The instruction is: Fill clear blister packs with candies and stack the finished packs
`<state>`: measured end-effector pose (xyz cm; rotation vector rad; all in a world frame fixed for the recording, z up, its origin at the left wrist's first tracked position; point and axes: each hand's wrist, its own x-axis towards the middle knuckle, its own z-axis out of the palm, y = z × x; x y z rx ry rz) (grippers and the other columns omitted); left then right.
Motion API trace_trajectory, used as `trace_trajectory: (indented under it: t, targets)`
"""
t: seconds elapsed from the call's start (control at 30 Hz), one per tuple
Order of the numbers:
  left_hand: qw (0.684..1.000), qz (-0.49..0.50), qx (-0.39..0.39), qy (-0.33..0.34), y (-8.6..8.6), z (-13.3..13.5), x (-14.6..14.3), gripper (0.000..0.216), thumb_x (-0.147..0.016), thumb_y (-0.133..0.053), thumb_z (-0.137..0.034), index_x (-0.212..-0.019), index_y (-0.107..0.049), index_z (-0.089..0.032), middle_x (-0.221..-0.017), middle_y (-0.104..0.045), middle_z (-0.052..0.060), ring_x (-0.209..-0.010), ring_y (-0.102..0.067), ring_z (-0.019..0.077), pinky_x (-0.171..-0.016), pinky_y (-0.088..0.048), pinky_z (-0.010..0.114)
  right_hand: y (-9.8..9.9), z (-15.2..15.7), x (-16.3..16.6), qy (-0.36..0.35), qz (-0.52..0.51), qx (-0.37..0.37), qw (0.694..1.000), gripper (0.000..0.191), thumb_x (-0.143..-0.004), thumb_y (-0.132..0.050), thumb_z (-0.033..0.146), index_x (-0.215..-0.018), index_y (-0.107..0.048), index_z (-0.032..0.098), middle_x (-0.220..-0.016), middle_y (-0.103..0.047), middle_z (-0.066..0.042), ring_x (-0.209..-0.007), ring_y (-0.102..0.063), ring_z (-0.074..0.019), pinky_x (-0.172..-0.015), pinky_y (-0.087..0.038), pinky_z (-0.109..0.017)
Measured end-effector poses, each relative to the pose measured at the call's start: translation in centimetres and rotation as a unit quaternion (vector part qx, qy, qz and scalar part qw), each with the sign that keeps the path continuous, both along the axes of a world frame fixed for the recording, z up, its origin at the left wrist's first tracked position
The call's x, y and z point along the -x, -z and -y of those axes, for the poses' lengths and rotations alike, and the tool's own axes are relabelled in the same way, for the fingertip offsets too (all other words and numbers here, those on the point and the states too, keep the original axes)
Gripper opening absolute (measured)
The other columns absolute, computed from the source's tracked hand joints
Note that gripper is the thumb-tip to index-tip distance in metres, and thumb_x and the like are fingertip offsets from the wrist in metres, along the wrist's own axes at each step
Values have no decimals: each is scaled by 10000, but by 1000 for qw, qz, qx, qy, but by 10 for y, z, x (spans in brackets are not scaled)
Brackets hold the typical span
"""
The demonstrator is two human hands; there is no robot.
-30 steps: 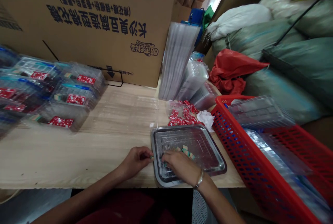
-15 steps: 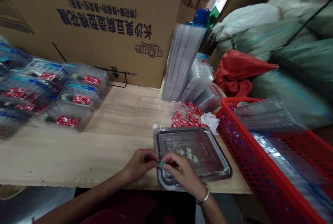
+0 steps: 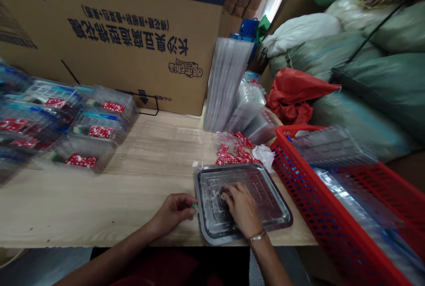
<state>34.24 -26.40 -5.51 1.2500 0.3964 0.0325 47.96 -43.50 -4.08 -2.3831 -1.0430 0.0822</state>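
Head view: the left hand [image 3: 172,215] is closed, pinching a small green-and-white piece [image 3: 194,207] just beside a metal tray [image 3: 203,215]. The right hand [image 3: 242,210] rests palm-down inside the tray, fingers bent over something small and dark [image 3: 223,194]; whether it grips that, I cannot tell. Beyond, on the wooden table [image 3: 99,215], lie red paper scraps [image 3: 234,153], a white tissue [image 3: 264,156] and clear plastic boxes [image 3: 89,144]; a red basket [image 3: 299,179] sits to the right.
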Motion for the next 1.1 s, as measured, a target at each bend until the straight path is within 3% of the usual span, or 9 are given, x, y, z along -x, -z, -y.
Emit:
trace_trajectory:
  t: [0.13, 0.3, 0.53, 0.73, 0.9, 0.97, 1.0, 1.03, 1.1]
  targets:
    - [999, -14, 28, -8, -1, -1, 0, 358, -543, -815, -383, -765, -681, -136, -685, -648, -2, -586, -582, 109, -595, -480, 253, 4, 4, -14, -30, 62, 80, 994, 129, -785, -506, 98, -720, -571, 187, -816, -563, -69, -807, -506, -237, -737, -386, -345]
    - [998, -13, 27, -49, -5, -2, -4, 320, -527, -821, -361, -716, -683, -141, -650, -648, -14, -562, -580, 99, -588, -471, 236, -4, -5, 4, -88, -50, -26, 994, 112, -876, -420, 172, -799, -497, 194, -740, -555, -17, -713, -523, -172, -666, -386, -279]
    - [996, -17, 37, -74, -4, -1, -6, 319, -496, -832, -356, -674, -683, -138, -588, -642, -21, -512, -543, 82, -552, -441, 214, -19, -30, 25, -171, -251, -116, 946, 105, -848, -502, 213, -842, -604, 187, -768, -601, -7, -726, -568, -139, -645, -411, -228]
    - [998, 0, 65, -14, -3, -8, -1, 320, -562, -808, -341, -766, -686, -127, -703, -686, 20, -624, -596, 112, -641, -464, 234, -10, -45, 37, -156, -199, -105, 962, 82, -817, -492, 129, -792, -549, 183, -743, -570, -1, -692, -549, -131, -634, -404, -228]
    - [996, 42, 52, -55, 3, -12, 2, 414, -564, -800, -273, -901, -586, -166, -724, -655, -7, -662, -610, 130, -680, -493, 276, -11, -51, 47, -164, -189, -145, 957, 110, -853, -465, 182, -875, -572, 198, -869, -590, -28, -818, -568, -152, -711, -425, -243]
    - [997, 41, -24, -56, 3, -17, 3, 394, -629, -743, -268, -960, -550, -176, -734, -652, 4, -684, -623, 155, -698, -506, 317, -10, -53, 45, -162, -211, -141, 954, 112, -834, -482, 187, -870, -588, 200, -809, -600, -11, -746, -573, -144, -657, -425, -233]
    - [992, 42, -105, -61, 3, -22, 3, 355, -668, -703, -256, -978, -549, -176, -791, -662, 31, -743, -631, 179, -732, -508, 346, -9, -56, 42, -153, -212, -142, 955, 104, -819, -494, 189, -848, -594, 198, -769, -600, -3, -705, -569, -140, -631, -422, -231]
    - [974, 45, -211, -71, 2, -27, 3, 326, -699, -664, -238, -999, -554, -175, -893, -667, 68, -850, -628, 213, -791, -499, 387, -8, -61, 37, -140, -208, -148, 957, 97, -805, -505, 195, -827, -599, 196, -738, -600, 2, -676, -565, -139, -616, -421, -231]
    - [889, 35, -444, -103, 3, -40, 2, 331, -730, -611, -192, -1057, -562, -172, -1149, -605, 135, -1113, -528, 290, -944, -412, 490, -7, -77, 24, -112, -200, -166, 959, 86, -786, -526, 219, -806, -604, 189, -693, -605, 6, -634, -562, -137, -592, -427, -231]
